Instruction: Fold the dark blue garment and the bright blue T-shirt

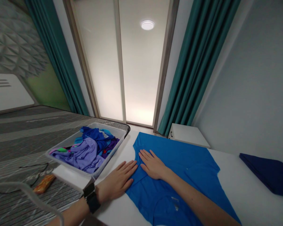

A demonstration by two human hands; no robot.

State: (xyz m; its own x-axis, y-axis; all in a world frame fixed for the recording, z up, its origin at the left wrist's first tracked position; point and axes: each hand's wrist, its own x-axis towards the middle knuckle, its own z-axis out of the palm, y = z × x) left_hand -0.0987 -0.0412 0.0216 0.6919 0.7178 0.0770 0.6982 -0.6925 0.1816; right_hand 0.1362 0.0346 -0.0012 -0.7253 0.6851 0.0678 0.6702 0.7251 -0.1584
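Note:
A blue shirt (176, 157) lies spread out on the white table (235, 175), its neckline toward the bottom edge of the view. My right hand (153, 164) rests flat on the shirt near its left side, fingers stretched out. Beside it, my left hand (116, 180) lies palm down with fingers extended, the fingertips touching the shirt's left edge and the rest over the white surface. A dark watch is on my left wrist. Neither hand grips the cloth.
A white bin (73, 166) of crumpled purple and blue clothes (85, 155) stands at the left, partly on the table. A folded navy cloth (269, 172) lies at the far right. An orange packet (44, 184) and a cable are on the striped bed (11, 157).

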